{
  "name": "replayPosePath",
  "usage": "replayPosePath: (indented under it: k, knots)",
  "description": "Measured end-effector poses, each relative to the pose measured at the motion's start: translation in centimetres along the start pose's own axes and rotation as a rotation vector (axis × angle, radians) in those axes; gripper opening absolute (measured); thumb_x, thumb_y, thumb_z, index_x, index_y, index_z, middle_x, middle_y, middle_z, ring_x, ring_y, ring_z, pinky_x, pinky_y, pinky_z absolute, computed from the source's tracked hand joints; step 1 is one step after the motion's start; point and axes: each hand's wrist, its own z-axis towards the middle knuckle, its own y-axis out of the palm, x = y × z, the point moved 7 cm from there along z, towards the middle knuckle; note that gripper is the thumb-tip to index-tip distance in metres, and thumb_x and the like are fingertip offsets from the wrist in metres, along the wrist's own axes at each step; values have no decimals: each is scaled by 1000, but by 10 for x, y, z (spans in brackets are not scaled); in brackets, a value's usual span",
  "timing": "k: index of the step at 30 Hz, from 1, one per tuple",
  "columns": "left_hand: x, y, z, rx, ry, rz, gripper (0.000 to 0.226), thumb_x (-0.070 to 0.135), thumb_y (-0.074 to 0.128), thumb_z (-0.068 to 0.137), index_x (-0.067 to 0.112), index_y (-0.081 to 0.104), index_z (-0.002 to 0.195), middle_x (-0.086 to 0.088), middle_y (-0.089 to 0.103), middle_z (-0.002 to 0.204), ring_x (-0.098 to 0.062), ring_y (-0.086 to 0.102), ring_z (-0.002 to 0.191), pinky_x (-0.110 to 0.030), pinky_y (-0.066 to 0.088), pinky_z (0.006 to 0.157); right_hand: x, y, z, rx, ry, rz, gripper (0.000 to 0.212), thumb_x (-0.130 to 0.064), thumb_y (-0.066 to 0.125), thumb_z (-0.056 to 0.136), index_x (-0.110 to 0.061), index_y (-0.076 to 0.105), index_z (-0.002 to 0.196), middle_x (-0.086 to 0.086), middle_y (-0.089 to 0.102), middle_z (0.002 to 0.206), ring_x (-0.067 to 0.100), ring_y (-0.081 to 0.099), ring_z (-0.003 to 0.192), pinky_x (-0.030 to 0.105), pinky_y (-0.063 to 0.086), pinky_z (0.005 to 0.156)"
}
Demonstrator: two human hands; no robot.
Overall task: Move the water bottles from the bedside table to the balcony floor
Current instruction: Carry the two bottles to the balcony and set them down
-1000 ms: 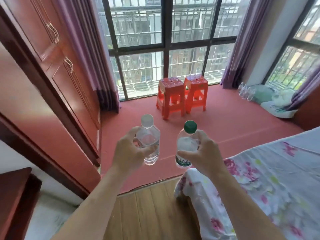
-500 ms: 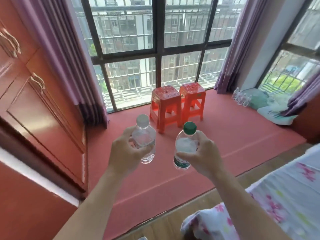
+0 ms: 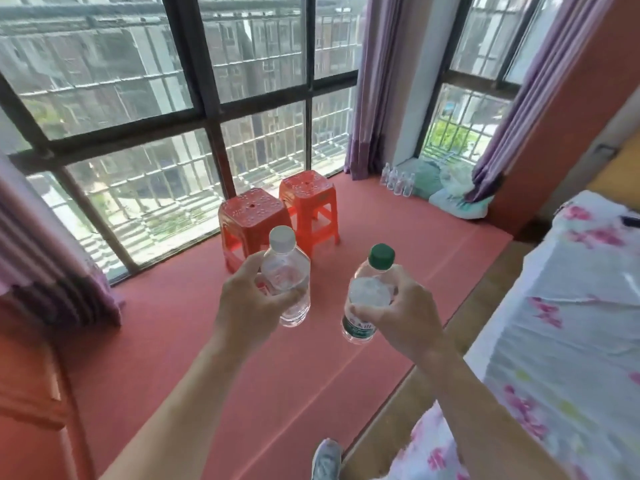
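Balcony floor (image 3: pixel 166 323) lies below and ahead; my left hand (image 3: pixel 247 306) grips the white-capped bottle (image 3: pixel 287 271) upright, my right hand (image 3: pixel 408 317) the green-capped bottle (image 3: pixel 369 292).

The left forearm (image 3: pixel 180 410) and the right forearm (image 3: pixel 485 410) are bare, uncovered from the lower edge of the frame up to the left hand (image 3: pixel 249 306) and the right hand (image 3: pixel 405 317) near the middle. Wrists and fingers are bare as well. At the bottom centre shows the toe of a shoe (image 3: pixel 325 459), mottled grey fabric with a paler rim, the rest cut off by the frame edge
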Motion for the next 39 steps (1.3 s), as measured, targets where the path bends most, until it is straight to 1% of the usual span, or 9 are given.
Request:
replayPosePath:
  k: [3, 8, 14, 21, 26, 31, 34, 36, 39]
  knots:
    - [-1, 21, 52, -28, 7, 9, 57, 45, 86, 58, 44, 62, 109, 19, 72, 92, 5, 67, 82, -25, 54, 73, 16, -5, 48, 28, 53, 16, 54, -35, 86, 64, -29, 60, 111, -10, 67, 91, 11, 65, 85, 23, 51, 69]
    - [1, 46, 139, -39, 31, 24, 59, 43, 88, 59, 37, 65, 113, 16, 73, 93, -2, 69, 84, -36, 58, 78, 27, -9, 127, 39, 90, 42, 55, -32, 86, 65, -31, 59, 113, -11, 65, 92, 7, 62, 84, 16, 41, 62]
    - [9, 80, 216, -78, 62, -4, 56, 30, 92, 64, 39, 64, 112, 26, 70, 93, 5, 66, 86, -22, 54, 75, 25, -16, 207, 81, 104, 23, 55, -36, 86, 63, -31, 59, 111, -11, 64, 90, 11, 62, 84, 18, 42, 63]
    - [-1, 122, 321, -170, 96, -21, 59, 40, 90, 63, 36, 63, 116, 21, 71, 98, 5, 65, 93, -34, 56, 85, 33, -15, 295, 140, 147, -21, 56, -37, 87, 62, -30, 58, 110, -9, 65, 87, 11, 63, 79, 14, 38, 58]
    - [-13, 157, 402, -247, 134, -63, 64, 49, 85, 60, 36, 62, 118, 18, 71, 103, -2, 67, 96, -42, 57, 84, 39, -18, 356, 230, 198, -64, 58, -40, 88, 61, -32, 57, 110, -9, 66, 88, 14, 63, 81, 10, 37, 55]
    - [-3, 209, 475, -364, 182, -94, 59, 42, 87, 61, 42, 61, 115, 21, 71, 102, 2, 67, 94, -40, 58, 85, 48, -30, 408, 328, 261, -27, 56, -40, 85, 64, -38, 57, 111, -14, 66, 90, 4, 63, 82, 12, 43, 60]
    - [9, 245, 509, -427, 198, -101, 60, 49, 85, 58, 49, 59, 112, 21, 70, 102, 4, 66, 93, -38, 57, 84, 64, -47, 430, 399, 311, 3, 51, -42, 84, 65, -40, 56, 107, -15, 66, 90, 1, 63, 80, 16, 45, 62]
    - [15, 275, 531, -472, 203, -107, 60, 52, 83, 57, 46, 60, 112, 22, 70, 101, 5, 66, 91, -36, 57, 83, 81, -58, 447, 434, 351, 8, 48, -42, 85, 66, -40, 55, 104, -17, 65, 89, -1, 61, 79, 14, 42, 61]
    - [23, 327, 562, -522, 207, -113, 64, 51, 82, 56, 36, 64, 115, 19, 72, 98, 4, 67, 88, -32, 57, 80, 113, -75, 480, 482, 377, 26, 48, -40, 85, 63, -39, 56, 101, -14, 65, 88, 2, 62, 80, 20, 45, 64]
